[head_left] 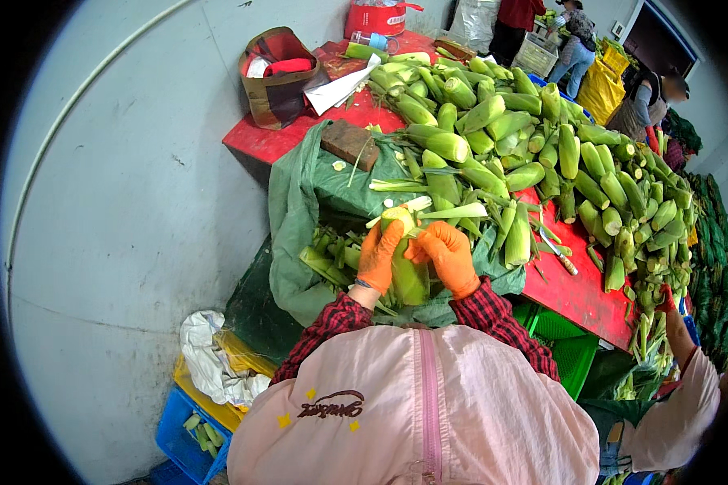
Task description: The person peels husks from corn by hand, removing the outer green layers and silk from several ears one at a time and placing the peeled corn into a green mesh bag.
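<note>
1 ear of corn point(411, 279) is held up over a green bag point(287, 267).
The ear is wrapped by the tightly curled, orange-gloved fingers of the left hand point(378, 255). It is pinched near the top by the right hand point(445, 255), fingers drawn together. A big pile of corn point(481, 121) is heaped on the red desk point(582, 299).
</note>
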The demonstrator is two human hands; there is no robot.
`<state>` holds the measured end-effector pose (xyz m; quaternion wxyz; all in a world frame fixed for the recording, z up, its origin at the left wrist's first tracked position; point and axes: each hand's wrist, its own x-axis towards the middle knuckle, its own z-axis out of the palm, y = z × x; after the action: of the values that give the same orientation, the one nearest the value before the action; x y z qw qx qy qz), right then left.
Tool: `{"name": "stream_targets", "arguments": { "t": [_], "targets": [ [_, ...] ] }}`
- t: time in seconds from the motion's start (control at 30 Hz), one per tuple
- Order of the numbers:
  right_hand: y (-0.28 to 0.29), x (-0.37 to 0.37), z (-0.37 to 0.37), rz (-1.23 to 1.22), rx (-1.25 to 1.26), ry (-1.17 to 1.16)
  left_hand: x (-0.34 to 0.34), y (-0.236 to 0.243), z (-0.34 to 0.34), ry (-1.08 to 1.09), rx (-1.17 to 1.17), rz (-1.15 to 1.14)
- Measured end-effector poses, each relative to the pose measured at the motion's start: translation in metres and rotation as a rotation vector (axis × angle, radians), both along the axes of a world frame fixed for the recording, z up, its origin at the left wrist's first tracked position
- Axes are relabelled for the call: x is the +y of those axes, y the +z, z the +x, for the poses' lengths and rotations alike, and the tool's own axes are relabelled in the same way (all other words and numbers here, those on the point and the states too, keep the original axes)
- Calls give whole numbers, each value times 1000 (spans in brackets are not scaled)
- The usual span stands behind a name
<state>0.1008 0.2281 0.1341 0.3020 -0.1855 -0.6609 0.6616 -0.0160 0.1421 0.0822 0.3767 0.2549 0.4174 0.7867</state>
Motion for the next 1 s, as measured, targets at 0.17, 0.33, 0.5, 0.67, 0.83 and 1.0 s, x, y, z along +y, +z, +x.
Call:
{"name": "stream_targets", "arguments": {
  "t": [0.17,0.33,0.5,0.67,0.83,1.0],
  "targets": [
    [-26,11,-8,613,15,-247,5,-2,4,54,-154,-124],
    [-2,9,-14,563,-104,-199,10,-13,0,38,-187,-183],
    [-15,10,-27,-336,-59,-13,13,-26,-5,110,-170,-238],
    [-31,-5,0,-472,18,205,18,-34,-65,238,-530,-146],
    [-19,-5,35,-435,110,142,-1,-98,-162,469,-621,-69],
    [-33,27,45,-190,157,-49,-39,-89,-193,644,-599,54]
  ]
}}
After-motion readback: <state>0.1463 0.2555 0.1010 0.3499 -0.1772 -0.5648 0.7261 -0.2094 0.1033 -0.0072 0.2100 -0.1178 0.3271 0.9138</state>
